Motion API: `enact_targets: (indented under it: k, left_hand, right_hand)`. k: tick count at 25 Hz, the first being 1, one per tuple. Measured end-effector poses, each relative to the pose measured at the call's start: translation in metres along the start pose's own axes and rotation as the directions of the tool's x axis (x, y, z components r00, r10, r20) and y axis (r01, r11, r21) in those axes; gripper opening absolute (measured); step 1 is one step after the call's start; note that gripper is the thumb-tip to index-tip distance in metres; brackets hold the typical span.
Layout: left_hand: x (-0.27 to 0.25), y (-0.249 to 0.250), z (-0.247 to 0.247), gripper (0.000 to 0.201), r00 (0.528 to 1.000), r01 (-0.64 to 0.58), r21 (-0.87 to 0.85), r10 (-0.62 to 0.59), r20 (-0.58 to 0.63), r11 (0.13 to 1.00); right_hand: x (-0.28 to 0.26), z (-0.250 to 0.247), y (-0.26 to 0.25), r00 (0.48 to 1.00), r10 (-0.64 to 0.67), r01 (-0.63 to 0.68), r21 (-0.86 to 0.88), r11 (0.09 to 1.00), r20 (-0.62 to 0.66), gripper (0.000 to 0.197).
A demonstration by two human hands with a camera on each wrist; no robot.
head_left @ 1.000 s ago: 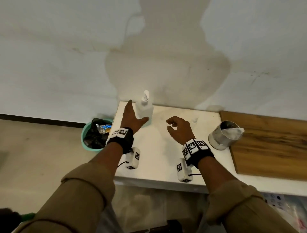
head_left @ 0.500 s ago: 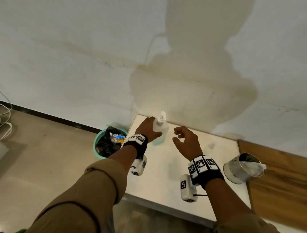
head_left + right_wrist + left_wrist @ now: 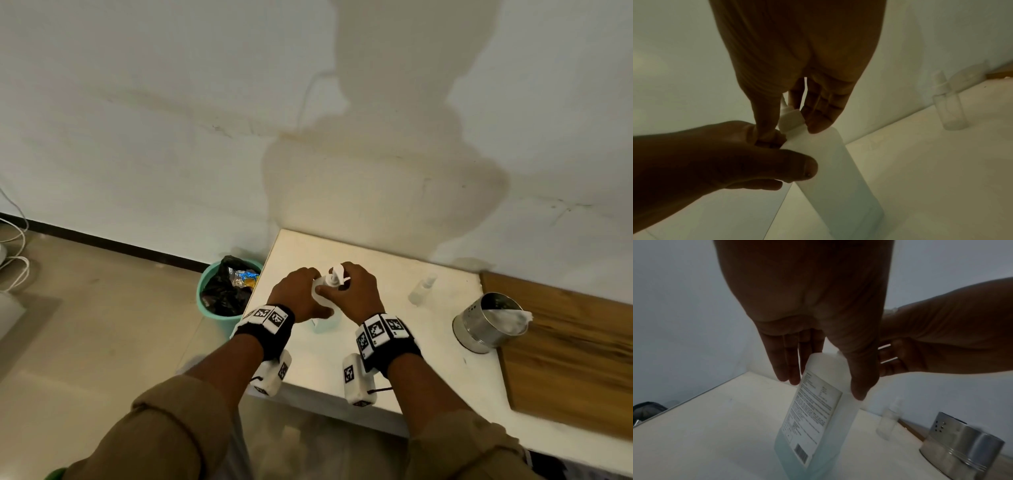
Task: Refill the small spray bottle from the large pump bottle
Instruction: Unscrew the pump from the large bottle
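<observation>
The large pump bottle (image 3: 323, 317) stands on the white table (image 3: 394, 363), translucent, with a little blue liquid at the bottom and a printed label (image 3: 813, 410). My left hand (image 3: 308, 291) grips its upper body, fingers behind and thumb in front (image 3: 824, 386). My right hand (image 3: 346, 284) pinches the white pump collar (image 3: 791, 120) between thumb and fingers. The small spray bottle (image 3: 422, 291) is clear, stands upright to the right, and nobody touches it; it also shows in both wrist views (image 3: 889, 421) (image 3: 949, 107).
A steel canister (image 3: 486, 322) with a white cloth in it stands right of the spray bottle, at the edge of a wooden board (image 3: 565, 359). A green bin (image 3: 226, 291) with a black liner sits on the floor left of the table. The wall runs along the table's back.
My left hand closed round the pump bottle and drew it nearer from the table's back left corner. My right hand came in from the right and took the pump collar.
</observation>
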State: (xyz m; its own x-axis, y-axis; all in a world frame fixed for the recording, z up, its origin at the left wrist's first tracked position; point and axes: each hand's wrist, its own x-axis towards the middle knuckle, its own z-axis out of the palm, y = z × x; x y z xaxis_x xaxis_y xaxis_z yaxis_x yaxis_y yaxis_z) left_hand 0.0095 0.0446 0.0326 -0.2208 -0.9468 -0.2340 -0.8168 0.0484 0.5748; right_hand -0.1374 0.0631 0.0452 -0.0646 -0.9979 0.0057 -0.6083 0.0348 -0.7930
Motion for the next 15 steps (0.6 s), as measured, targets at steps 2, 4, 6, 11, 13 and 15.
enact_targets:
  k: [2,4,6,11,13,15]
  left_hand:
    - [-0.009,0.002,0.005,0.061,1.000,0.006,-0.007,-0.006,0.011,1.000]
    - [-0.014,0.005,0.008,0.063,1.000,-0.015,-0.027,0.015,0.007,1.000]
    - [-0.017,0.009,0.009,0.058,0.999,-0.035,-0.051,0.035,-0.008,0.998]
    - [-0.017,0.013,0.008,0.046,0.999,-0.036,-0.065,0.037,0.013,0.997]
    - [-0.017,0.014,0.008,0.046,0.999,-0.034,-0.067,0.034,0.007,0.997]
    - [-0.017,0.015,0.007,0.048,1.000,-0.024,-0.080,0.025,0.005,0.997]
  right_hand:
    - [-0.008,0.004,0.000,0.999,0.044,-0.044,-0.006,0.999,-0.029,0.042]
    - [-0.015,0.007,-0.001,0.995,0.086,-0.086,-0.005,0.996,-0.055,0.042]
    - [-0.020,0.008,-0.002,0.993,0.090,-0.090,0.010,0.996,-0.075,0.049]
    - [-0.019,0.005,0.000,0.992,0.096,-0.092,0.051,0.994,-0.081,0.050]
    - [-0.018,0.007,0.002,0.993,0.094,-0.090,0.056,0.994,-0.075,0.039]
    - [-0.016,0.009,0.004,0.992,0.085,-0.080,0.060,0.995,-0.090,0.035]
